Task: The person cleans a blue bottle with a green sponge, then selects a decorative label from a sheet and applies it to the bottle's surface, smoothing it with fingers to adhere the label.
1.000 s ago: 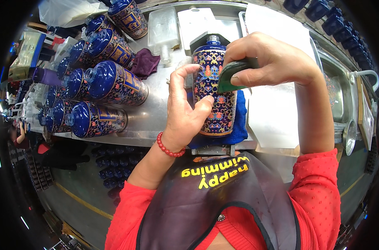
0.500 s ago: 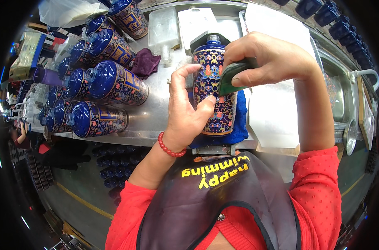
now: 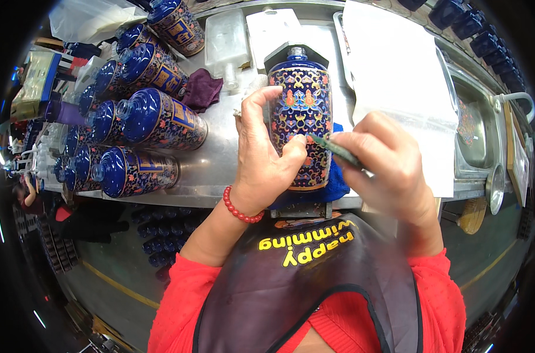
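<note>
A dark blue bottle (image 3: 301, 106) with a colourful floral pattern lies in front of me, its clear neck pointing away, in a dark angular holder (image 3: 274, 59). My left hand (image 3: 264, 162) holds it from the left, thumb on the patterned face and index finger at the upper left side. In my right hand (image 3: 391, 167), somewhat blurred, a thin green scraper (image 3: 338, 150) is pinched. Its edge is at the bottle's right side, close to my left thumb. Beneath the bottle a blue cloth (image 3: 340, 182) sticks out on the right.
Several patterned blue bottles (image 3: 161, 117) lie on the metal table at the left, beside a purple cloth (image 3: 202, 90). White sheets (image 3: 402, 76) cover the right side. Farther right are a metal sink (image 3: 479, 129) and a ladle (image 3: 495, 189). A clear flat bottle (image 3: 227, 44) lies beyond.
My right hand has moved down and toward me with the scraper, from the bottle's upper right face to its lower right side. My left hand stays on the bottle.
</note>
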The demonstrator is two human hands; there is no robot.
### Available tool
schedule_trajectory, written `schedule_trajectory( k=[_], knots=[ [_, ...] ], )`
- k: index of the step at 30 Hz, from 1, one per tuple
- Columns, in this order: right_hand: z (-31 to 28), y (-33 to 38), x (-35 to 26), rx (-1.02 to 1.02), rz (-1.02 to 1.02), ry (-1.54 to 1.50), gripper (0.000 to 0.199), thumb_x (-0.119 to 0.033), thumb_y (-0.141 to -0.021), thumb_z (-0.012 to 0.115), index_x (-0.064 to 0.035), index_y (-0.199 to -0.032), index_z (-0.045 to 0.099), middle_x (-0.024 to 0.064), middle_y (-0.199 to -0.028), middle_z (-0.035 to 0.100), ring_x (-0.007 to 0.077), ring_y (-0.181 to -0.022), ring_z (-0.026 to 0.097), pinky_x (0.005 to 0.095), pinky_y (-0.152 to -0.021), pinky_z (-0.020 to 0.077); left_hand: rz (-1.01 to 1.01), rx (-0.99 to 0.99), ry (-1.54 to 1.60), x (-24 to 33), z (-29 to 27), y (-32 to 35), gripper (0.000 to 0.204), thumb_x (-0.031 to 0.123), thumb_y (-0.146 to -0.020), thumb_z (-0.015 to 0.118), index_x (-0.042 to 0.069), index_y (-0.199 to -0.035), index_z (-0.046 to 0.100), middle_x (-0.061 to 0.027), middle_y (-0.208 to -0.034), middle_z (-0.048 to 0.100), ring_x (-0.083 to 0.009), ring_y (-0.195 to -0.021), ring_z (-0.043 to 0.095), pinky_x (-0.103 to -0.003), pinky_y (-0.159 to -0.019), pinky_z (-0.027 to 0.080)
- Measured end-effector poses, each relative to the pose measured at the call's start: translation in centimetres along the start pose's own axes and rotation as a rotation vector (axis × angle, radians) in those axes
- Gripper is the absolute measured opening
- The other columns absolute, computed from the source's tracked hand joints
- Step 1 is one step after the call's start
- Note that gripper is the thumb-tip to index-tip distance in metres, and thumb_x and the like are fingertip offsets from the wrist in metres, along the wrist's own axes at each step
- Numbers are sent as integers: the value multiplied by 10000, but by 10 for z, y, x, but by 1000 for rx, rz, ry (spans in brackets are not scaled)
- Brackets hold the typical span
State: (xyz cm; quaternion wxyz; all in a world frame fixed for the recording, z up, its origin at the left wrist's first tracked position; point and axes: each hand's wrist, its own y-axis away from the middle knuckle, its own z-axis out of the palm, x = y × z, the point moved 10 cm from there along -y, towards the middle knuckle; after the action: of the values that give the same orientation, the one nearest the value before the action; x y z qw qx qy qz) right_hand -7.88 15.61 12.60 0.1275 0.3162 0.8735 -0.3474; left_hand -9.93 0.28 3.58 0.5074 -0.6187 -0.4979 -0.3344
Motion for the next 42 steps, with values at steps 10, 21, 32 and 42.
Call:
schedule_trajectory(
  k=[10,21,32,42],
  knots=[
    [10,13,-14,26,-75,144,424,-17,-583,773,-36,-999,692,41,-766,515,223,-657,542,377,-649,441,-14,-17,31,0,1,0,651,31,-771,642,3,-1379,408,-193,-1330,463,-303,-1204,427,-435,-1092,348],
    [10,15,-19,50,-145,225,281,-116,-704,699,-47,-976,689,23,-768,449,190,-608,495,371,-656,398,-44,-21,68,-2,2,0,642,28,-780,646,0,-1376,409,-188,-1328,457,-290,-1200,424,-423,-1091,351],
    [11,14,-23,23,-155,255,264,-134,-731,685,-50,-982,688,18,-780,459,183,-626,508,383,-677,409,-55,-20,85,-3,2,1,644,23,-779,646,-2,-1377,408,-184,-1327,453,-292,-1221,431,-431,-1107,344],
    [10,14,-24,33,-154,268,259,-141,-744,682,-52,-988,685,16,-778,461,174,-635,519,383,-686,405,-10,-21,34,-1,1,0,652,28,-775,645,3,-1381,407,-190,-1334,454,-302,-1258,424,-433,-1132,323]
  ],
)
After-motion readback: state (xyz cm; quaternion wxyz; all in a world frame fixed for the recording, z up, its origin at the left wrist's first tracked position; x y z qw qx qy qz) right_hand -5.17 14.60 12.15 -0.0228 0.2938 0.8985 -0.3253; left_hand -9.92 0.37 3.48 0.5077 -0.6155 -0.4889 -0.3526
